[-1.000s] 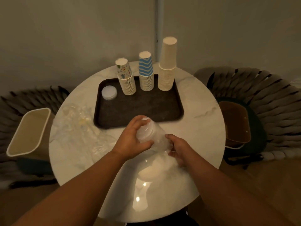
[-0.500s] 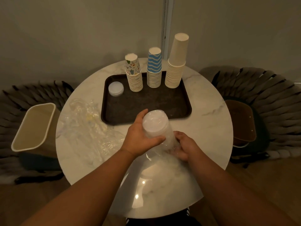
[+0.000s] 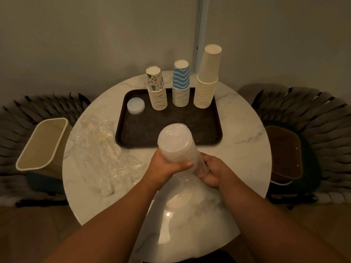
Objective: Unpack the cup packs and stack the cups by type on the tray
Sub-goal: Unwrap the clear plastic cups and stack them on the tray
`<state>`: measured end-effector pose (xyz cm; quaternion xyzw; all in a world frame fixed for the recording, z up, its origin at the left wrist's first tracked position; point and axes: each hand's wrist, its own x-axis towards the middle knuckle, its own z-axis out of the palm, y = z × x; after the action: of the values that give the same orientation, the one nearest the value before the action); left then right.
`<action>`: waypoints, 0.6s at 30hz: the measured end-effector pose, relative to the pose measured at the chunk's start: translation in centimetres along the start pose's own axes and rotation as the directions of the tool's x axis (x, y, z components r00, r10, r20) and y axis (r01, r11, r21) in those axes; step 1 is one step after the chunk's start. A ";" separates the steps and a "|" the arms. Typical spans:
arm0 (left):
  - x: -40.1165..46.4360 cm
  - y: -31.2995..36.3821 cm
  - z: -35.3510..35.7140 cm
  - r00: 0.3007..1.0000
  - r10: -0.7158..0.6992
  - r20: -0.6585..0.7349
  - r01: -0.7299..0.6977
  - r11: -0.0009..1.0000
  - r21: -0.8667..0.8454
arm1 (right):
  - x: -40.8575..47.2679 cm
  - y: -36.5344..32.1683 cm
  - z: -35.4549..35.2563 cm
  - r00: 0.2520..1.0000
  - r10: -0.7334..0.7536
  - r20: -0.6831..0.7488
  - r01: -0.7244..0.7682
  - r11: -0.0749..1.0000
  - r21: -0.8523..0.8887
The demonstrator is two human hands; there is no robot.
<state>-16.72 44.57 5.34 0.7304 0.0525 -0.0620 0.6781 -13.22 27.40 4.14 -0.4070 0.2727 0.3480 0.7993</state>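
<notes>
Above table edge | left hand [image 3: 163, 166], right hand [image 3: 212, 171] grip clear cup stack [image 3: 176, 143] (lower end hidden)

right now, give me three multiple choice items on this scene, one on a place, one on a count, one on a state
1. Where is the small stack of clear lids?
A. back left corner of the tray
B. in the bin
C. on the chair

2. How many paper cup stacks stand on the tray?
A. one
B. three
C. five

3. What are the hands doing?
A. resting flat
B. both gripping the clear cup stack
C. lifting the tray

Key: 1 A, the lids sit beside the patterned stack. 2 B, patterned, blue striped and plain. 3 B, left hand and right hand wrap it.
</notes>
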 end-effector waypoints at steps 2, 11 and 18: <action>0.4 0.4 0.2 1.000 -0.001 -0.004 0.001 0.999 -0.032 | -0.1 -0.4 0.5 1.000 -0.002 0.000 0.002 1.000 -0.028; 1.6 0.7 -1.0 0.999 0.027 -0.036 -0.029 0.998 -0.060 | 0.3 -1.2 2.5 0.945 -0.313 -0.099 0.245 0.872 -0.424; 1.5 0.2 -1.4 0.998 0.007 -0.066 -0.016 0.990 -0.142 | 0.4 0.1 2.3 0.987 -0.097 -0.127 0.033 0.902 -0.431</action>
<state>-15.24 45.93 5.39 0.6822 0.0748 -0.0302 0.7267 -12.68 29.46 5.00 -0.6053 0.2334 0.3418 0.6800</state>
